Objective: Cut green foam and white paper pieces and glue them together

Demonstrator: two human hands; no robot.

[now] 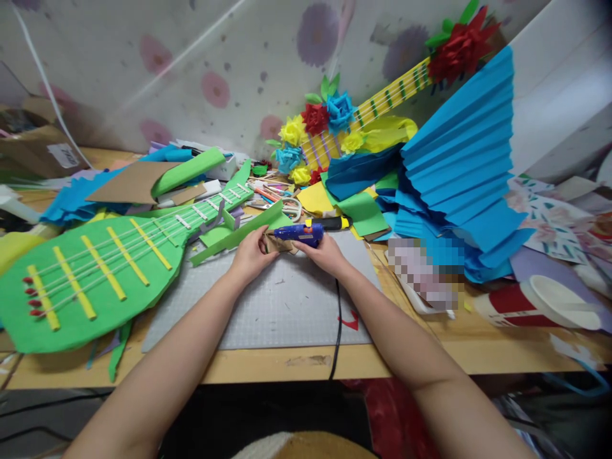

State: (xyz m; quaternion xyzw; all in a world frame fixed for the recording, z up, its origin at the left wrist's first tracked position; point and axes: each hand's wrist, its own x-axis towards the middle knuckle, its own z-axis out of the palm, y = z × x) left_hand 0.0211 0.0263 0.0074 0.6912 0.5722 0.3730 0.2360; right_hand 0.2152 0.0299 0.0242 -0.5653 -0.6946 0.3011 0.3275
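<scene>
My right hand (326,254) is closed around a blue glue gun (299,233), held level over the far edge of a grey cutting mat (268,306), its nozzle pointing left. My left hand (251,255) pinches a small brown cardboard piece (278,243) right under the nozzle. The gun's black cord (337,331) runs back over the mat and off the table's front edge. A long green paper strip (236,234) lies just beyond my left hand.
A green paper guitar (95,274) with yellow frets covers the left of the wooden table (287,363). Pleated blue paper (459,166), paper flowers (315,127), a yellow guitar neck and scissors (287,205) crowd the back. A tipped red cup (535,305) lies at right.
</scene>
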